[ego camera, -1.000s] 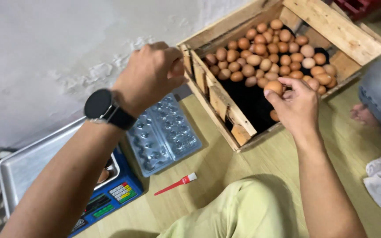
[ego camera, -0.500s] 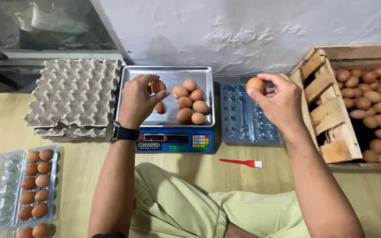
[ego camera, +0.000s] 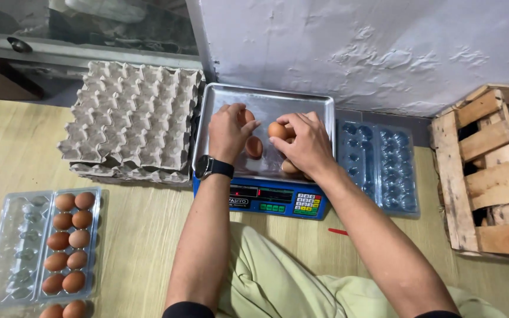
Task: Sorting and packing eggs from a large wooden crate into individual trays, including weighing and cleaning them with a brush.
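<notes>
Eggs (ego camera: 254, 146) are sitting on the steel scale tray (ego camera: 319, 106), right hand (ego camera: 301, 144) pinching one brown egg (ego camera: 276, 130) just above them, left hand (ego camera: 226, 131) curled loosely on another; I'd be lowering it gently into a gap, fingertips only.

Shiny metal scale tray (ego camera: 266, 100), rough wooden crate (ego camera: 490, 176)

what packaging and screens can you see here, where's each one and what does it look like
Scale display: front of the blue scale, dark strip with red digits, coloured keypad beside it.
Grey pulp egg trays: stacked left of the scale, square, dimpled.
Clear plastic carton: lower left, open, brown eggs in one half.
Empty clear carton: right of the scale.
Wooden crate: far right, slatted, eggs inside.
</notes>
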